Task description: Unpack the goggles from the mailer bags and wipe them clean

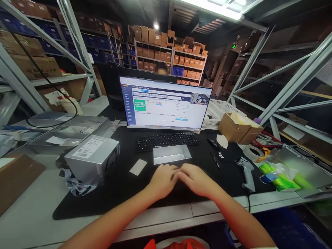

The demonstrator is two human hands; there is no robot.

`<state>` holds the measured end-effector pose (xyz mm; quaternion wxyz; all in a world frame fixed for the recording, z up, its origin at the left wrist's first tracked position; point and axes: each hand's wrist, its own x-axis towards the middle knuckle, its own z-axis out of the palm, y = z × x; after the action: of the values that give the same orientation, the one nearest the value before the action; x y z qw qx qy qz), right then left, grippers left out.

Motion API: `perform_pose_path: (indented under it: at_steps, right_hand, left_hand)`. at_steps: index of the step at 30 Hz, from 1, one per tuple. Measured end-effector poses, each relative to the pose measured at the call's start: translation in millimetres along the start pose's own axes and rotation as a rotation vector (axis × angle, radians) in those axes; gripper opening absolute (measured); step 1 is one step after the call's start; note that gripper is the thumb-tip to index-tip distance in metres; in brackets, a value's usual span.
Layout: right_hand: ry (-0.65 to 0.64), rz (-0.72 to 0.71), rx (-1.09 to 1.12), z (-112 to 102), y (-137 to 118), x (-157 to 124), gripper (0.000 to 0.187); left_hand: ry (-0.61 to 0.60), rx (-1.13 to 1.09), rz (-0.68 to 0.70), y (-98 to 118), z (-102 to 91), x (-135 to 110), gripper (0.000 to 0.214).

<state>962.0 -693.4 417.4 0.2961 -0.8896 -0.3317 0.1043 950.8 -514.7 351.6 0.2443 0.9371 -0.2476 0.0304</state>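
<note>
My left hand (163, 180) and my right hand (195, 179) meet over the black desk mat (109, 193), fingertips touching each other, fingers loosely curled. Whether anything lies between them is hidden. Just beyond them sits a small silver box (171, 154), and behind it a black keyboard (166, 140) under a lit monitor (166, 103). A white label (138, 167) lies on the mat left of my hands. A pen (215, 160) lies to the right.
A silver carton (92, 157) stands on crumpled wrap at left, with clear bags (70, 133) behind. At right are a handheld scanner (246, 171), tape roll (255, 152), open cardboard box (238, 128), white basket (218, 110) and green packets (278, 176). Shelving with cartons surrounds the table.
</note>
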Motion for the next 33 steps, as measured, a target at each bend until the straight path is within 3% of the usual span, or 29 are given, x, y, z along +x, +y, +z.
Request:
perform_pose_path:
  at_steps: [3, 5, 8, 12, 14, 15, 17, 19, 22, 24, 27, 29, 33]
  right_hand:
    - [0.032, 0.093, -0.103, 10.5, 18.1, -11.6, 0.026]
    - [0.017, 0.068, -0.153, 22.8, 27.7, -15.0, 0.018]
    - [0.099, -0.032, -0.142, 32.4, 44.3, -23.2, 0.028]
    - [0.299, -0.093, 0.050, 22.3, 67.6, -40.7, 0.044]
    - [0.311, -0.089, 0.094, 21.8, 68.1, -44.7, 0.044]
    - [0.288, -0.094, 0.081, 24.3, 64.4, -44.9, 0.042]
    - [0.216, -0.111, 0.014, 32.8, 52.8, -43.8, 0.039]
    - [0.133, -0.126, -0.033, 40.5, 42.6, -43.3, 0.041]
    - [0.077, -0.087, -0.017, 43.9, 37.3, -44.0, 0.051]
    - [0.064, -0.027, 0.018, 42.5, 35.1, -40.8, 0.048]
    - [0.064, 0.055, 0.044, 41.1, 22.9, -25.5, 0.028]
    - [0.044, 0.074, -0.038, 42.0, 10.6, -10.2, 0.032]
    - [-0.089, 0.101, -0.336, 44.4, -8.1, 20.0, 0.035]
  left_hand:
    - [0.031, -0.140, -0.058, -1.3, -2.0, 6.4, 0.047]
    - [0.046, -0.229, -0.102, -1.5, -3.1, 8.8, 0.049]
    - [0.146, -0.332, -0.080, -6.0, -9.2, -0.9, 0.047]
    - [0.596, -0.442, -0.141, -8.6, -18.1, -31.3, 0.046]
    - [0.790, -0.564, -0.205, -1.9, -15.8, -39.6, 0.050]
    - [0.827, -0.624, -0.191, 2.0, -12.7, -40.8, 0.052]
    - [0.837, -0.690, -0.110, 5.5, -4.8, -40.4, 0.055]
    - [0.831, -0.619, -0.107, -0.8, 0.9, -41.8, 0.055]
    - [0.781, -0.438, -0.314, -19.6, 0.6, -52.2, 0.050]
    - [0.737, -0.410, -0.376, -24.9, -2.5, -60.2, 0.042]
    - [0.630, -0.428, -0.246, -16.1, -3.8, -65.0, 0.031]
    - [0.543, -0.416, -0.224, -9.0, 0.3, -63.9, 0.035]
    - [0.564, -0.513, -0.494, -15.8, 16.0, -64.2, 0.030]
